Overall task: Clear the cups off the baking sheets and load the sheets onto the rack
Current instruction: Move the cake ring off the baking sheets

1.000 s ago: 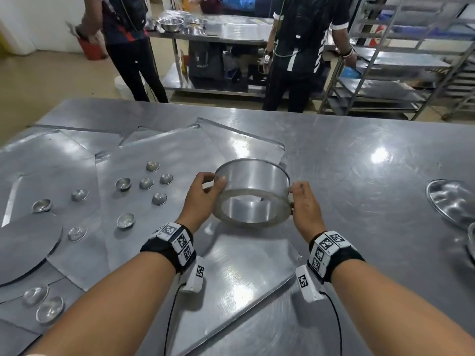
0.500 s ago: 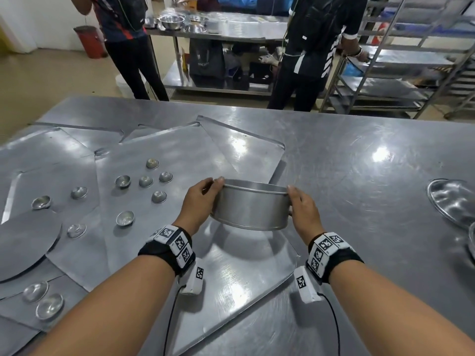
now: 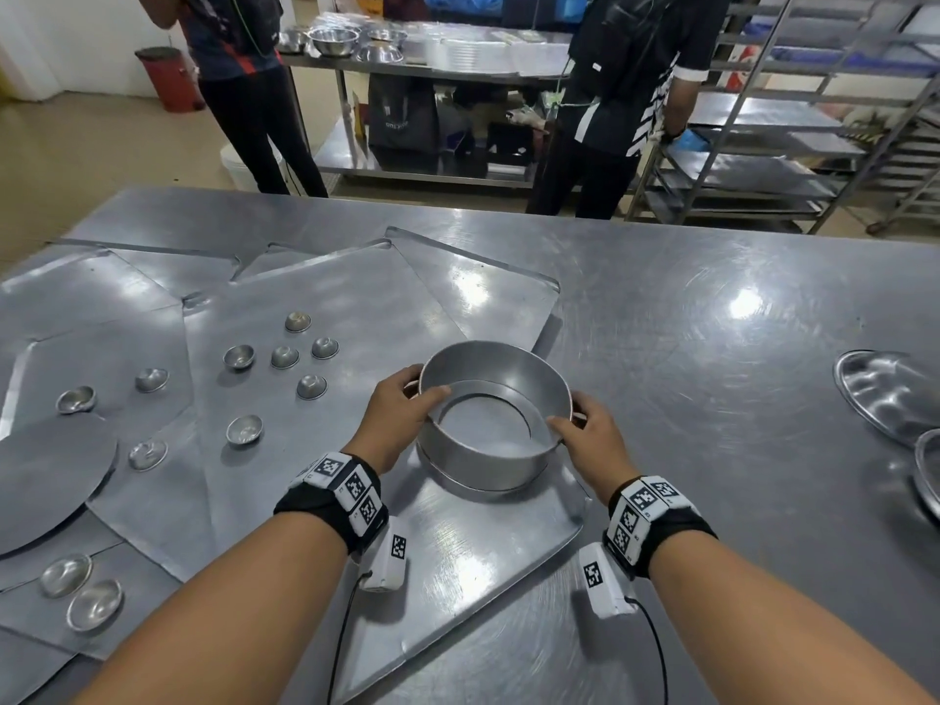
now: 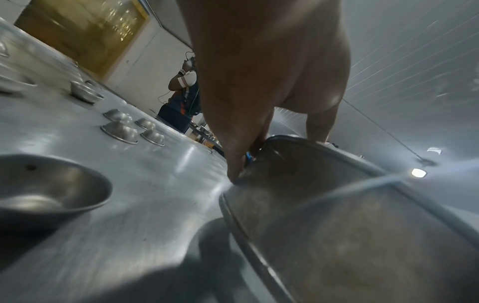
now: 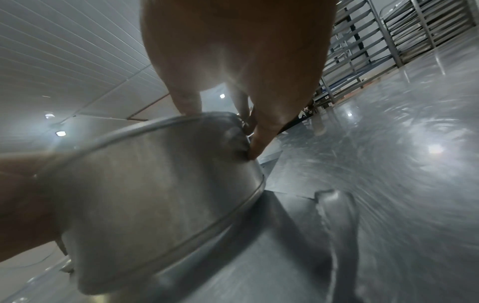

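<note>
I look down on a wide stainless steel tabletop, with a wheeled rack of shelves standing beyond its far right corner. Several flat baking sheets lie overlapped across the left half of the tabletop, their raised lips crossing at angles. The nearest sheet points a corner toward the near edge.

On that sheet sits a round metal ring pan, open at top, tilted slightly toward me. My left hand grips its left wall, thumb hooked over the rim and fingers down the outside. My right hand grips the right wall the same way, thumb on the rim. In the wrist views the fingertips press against the pan's outer wall.

Small metal cups are scattered on the sheets to the left, some upright, some upside down; two more sit by the near left corner. None touches the ring pan.

I judge the pan light and rigid but slick, so opposite walls under the rolled rim are the sound hold. The cups look light and likely to skate; pinching each by its rim suits them. The sheets seem thin, stiff and sharp-edged, best lifted by their long lips once cleared.
</note>
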A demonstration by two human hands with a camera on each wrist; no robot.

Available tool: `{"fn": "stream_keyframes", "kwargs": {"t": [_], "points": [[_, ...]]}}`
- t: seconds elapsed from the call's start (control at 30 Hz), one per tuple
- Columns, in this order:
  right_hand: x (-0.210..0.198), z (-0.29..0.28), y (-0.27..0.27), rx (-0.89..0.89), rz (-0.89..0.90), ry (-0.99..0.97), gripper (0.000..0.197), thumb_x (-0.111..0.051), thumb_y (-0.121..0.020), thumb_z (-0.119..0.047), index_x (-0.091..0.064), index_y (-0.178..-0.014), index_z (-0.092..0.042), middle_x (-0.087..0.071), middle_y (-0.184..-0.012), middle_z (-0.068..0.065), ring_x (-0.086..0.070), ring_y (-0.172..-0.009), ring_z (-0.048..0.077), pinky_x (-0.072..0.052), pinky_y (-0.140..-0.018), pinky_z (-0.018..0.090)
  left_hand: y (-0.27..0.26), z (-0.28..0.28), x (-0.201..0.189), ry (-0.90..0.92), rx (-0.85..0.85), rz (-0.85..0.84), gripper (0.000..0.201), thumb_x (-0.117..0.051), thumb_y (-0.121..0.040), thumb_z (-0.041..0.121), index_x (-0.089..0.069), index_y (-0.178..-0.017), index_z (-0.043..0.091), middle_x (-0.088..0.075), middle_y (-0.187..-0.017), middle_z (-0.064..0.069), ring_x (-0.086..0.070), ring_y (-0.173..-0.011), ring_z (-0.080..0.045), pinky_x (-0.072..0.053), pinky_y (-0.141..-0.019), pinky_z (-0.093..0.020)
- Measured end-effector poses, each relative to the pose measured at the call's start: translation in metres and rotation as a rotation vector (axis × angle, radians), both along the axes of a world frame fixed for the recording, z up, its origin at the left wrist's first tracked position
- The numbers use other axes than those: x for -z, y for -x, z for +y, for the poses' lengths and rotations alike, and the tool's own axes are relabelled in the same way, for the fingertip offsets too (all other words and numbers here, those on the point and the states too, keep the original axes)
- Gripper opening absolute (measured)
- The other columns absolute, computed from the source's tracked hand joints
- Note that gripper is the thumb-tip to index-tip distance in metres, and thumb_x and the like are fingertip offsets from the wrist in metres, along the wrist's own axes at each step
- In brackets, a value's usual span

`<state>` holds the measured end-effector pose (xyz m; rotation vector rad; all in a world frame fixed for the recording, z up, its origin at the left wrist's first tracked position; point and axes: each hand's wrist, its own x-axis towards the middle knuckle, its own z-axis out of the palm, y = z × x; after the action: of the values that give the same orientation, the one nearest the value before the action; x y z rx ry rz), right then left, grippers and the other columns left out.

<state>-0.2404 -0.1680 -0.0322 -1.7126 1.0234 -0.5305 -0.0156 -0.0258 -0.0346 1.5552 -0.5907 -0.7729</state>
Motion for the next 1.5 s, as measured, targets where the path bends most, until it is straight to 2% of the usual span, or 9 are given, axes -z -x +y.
{"fn": "stream_keyframes", "kwargs": {"t": [0.13, 0.27, 0.37, 0.47, 0.57, 0.77, 1.23, 1.37, 1.5], "points": [[0.004, 0.006, 0.002, -0.006, 0.027, -0.013, 0.038, -0.067, -0.088, -0.009, -0.059, -0.107, -0.042, -0.071, -0.106, -0.009, -0.067, -0.100, 0.008, -0.055, -0.093, 0.037, 0.000, 0.009, 0.014, -0.050, 0.013, -0.002, 0.029, -0.075, -0.088, 0.013, -0.069, -0.113, 0.026, -0.076, -0.105, -0.001, -0.072, -0.099, -0.019, -0.060, -0.088, -0.037], [0.002, 0.007, 0.001, 0.000, 0.092, 0.009, 0.041, -0.067, -0.088, -0.012, -0.056, -0.122, -0.032, -0.068, -0.115, -0.003, -0.065, -0.106, 0.013, -0.054, -0.096, 0.038, -0.004, 0.015, 0.025, -0.110, 0.068, -0.066, 0.043, -0.072, -0.089, 0.011, -0.062, -0.129, 0.022, -0.071, -0.116, 0.001, -0.070, -0.103, -0.019, -0.060, -0.086, -0.036], [0.001, 0.008, -0.004, 0.038, 0.165, 0.066, 0.043, -0.067, -0.089, -0.018, -0.058, -0.131, -0.023, -0.067, -0.119, 0.002, -0.065, -0.109, 0.018, -0.052, -0.094, 0.035, -0.010, 0.018, 0.027, -0.160, 0.086, -0.066, 0.057, -0.075, -0.088, 0.020, -0.052, -0.140, 0.023, -0.065, -0.123, -0.003, -0.066, -0.108, -0.020, -0.059, -0.081, -0.032], [-0.005, 0.011, -0.016, 0.126, 0.282, 0.230, 0.049, -0.065, -0.092, -0.028, -0.055, -0.138, -0.014, -0.054, -0.138, 0.009, -0.054, -0.124, 0.024, -0.041, -0.104, 0.034, -0.017, 0.025, 0.022, -0.194, 0.049, -0.046, 0.069, -0.077, -0.081, 0.037, -0.049, -0.143, 0.027, -0.060, -0.126, -0.002, -0.066, -0.107, -0.022, -0.058, -0.093, -0.045], [-0.023, 0.021, -0.044, 0.146, 0.241, 0.370, 0.037, -0.063, -0.093, -0.029, -0.063, -0.127, -0.015, -0.055, -0.133, 0.009, -0.050, -0.126, 0.026, -0.037, -0.102, 0.031, -0.029, 0.040, 0.010, -0.187, 0.007, -0.095, 0.062, -0.075, -0.079, 0.045, -0.054, -0.136, 0.030, -0.061, -0.120, 0.003, -0.067, -0.101, -0.023, -0.059, -0.089, -0.047], [-0.052, 0.072, -0.128, -0.053, 0.133, 0.407, 0.017, -0.059, -0.095, -0.032, -0.068, -0.106, -0.023, -0.058, -0.106, -0.003, -0.056, -0.104, 0.018, -0.038, -0.089, 0.027, -0.075, 0.101, -0.005, -0.174, -0.113, -0.165, 0.033, -0.072, -0.091, 0.033, -0.063, -0.121, 0.023, -0.066, -0.104, -0.003, -0.069, -0.082, -0.018, -0.059, -0.070, -0.035], [-0.018, 0.240, -0.299, -0.569, 0.112, 0.268, 0.016, -0.064, -0.091, -0.032, -0.072, -0.097, -0.019, -0.072, -0.095, -0.005, -0.066, -0.091, 0.016, -0.053, -0.085, 0.036, -0.160, 0.314, 0.017, -0.317, -0.665, -0.132, 0.015, -0.075, -0.088, 0.035, -0.069, -0.090, 0.021, -0.071, -0.080, -0.005, -0.065, -0.059, -0.017, -0.052, -0.054, -0.030], [-0.002, 0.276, -0.331, -0.701, 0.173, 0.247, 0.017, -0.065, -0.090, -0.036, -0.070, -0.096, -0.021, -0.071, -0.092, -0.008, -0.066, -0.089, 0.015, -0.049, -0.081, 0.030, -0.174, 0.362, 0.035, -0.388, -0.797, -0.114, 0.011, -0.074, -0.085, 0.033, -0.068, -0.089, 0.024, -0.072, -0.084, -0.006, -0.069, -0.070, -0.024, -0.058, -0.068, -0.041], [0.010, 0.301, -0.356, -0.781, 0.227, 0.237, 0.023, -0.066, -0.091, -0.036, -0.071, -0.104, -0.018, -0.070, -0.096, -0.005, -0.064, -0.094, 0.016, -0.047, -0.083, 0.028, -0.187, 0.396, 0.051, -0.447, -0.868, -0.080, 0.018, -0.071, -0.081, 0.040, -0.065, -0.096, 0.031, -0.071, -0.091, 0.001, -0.069, -0.083, -0.021, -0.059, -0.077, -0.037]]}}
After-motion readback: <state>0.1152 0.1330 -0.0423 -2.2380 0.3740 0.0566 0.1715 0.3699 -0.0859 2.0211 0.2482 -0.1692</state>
